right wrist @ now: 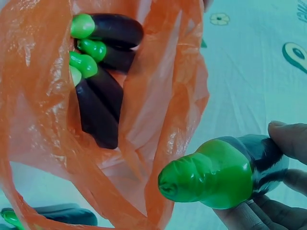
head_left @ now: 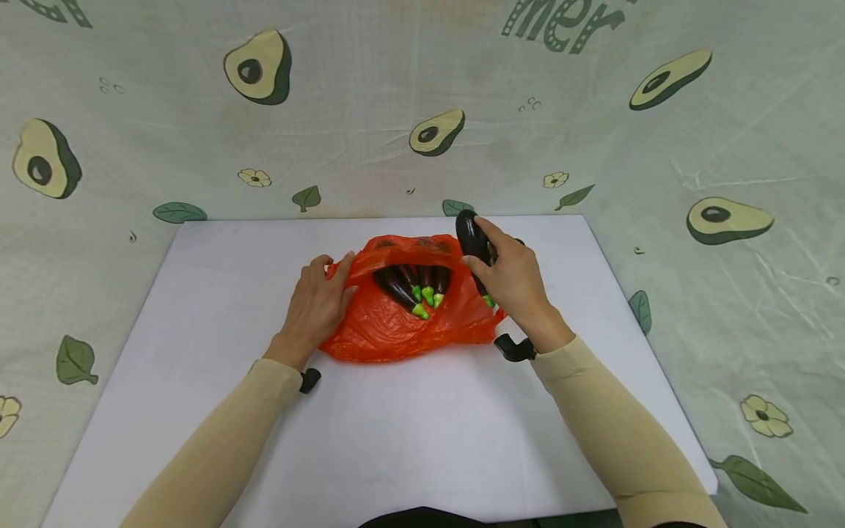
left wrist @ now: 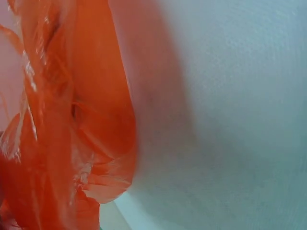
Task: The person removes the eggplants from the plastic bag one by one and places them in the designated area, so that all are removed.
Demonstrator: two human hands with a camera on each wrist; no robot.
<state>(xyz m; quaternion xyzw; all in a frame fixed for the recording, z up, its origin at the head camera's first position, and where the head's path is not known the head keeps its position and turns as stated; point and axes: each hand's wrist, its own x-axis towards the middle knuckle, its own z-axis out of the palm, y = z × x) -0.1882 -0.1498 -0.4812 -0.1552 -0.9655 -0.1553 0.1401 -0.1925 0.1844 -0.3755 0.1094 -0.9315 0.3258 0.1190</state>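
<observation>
A red-orange plastic bag (head_left: 389, 337) lies on the white table with its mouth spread. Several dark purple eggplants (head_left: 396, 286) with bright green stems show inside it. My left hand (head_left: 313, 304) grips the bag's left edge between thumb and fingers; the left wrist view shows only crumpled bag (left wrist: 96, 72) and table. Above the bag's right side, my right hand (head_left: 511, 275) holds one glossy eggplant (head_left: 470, 233) by its dark body. In the right wrist view, the green stem of this held eggplant (right wrist: 206, 175) points away from the fingers.
Another eggplant (right wrist: 62, 214) is partly visible by the bag's handle in the right wrist view. The white table (head_left: 396, 440) extends around the bag. Behind it hangs a pale cloth (head_left: 356, 110) printed with avocados, leaves and flowers.
</observation>
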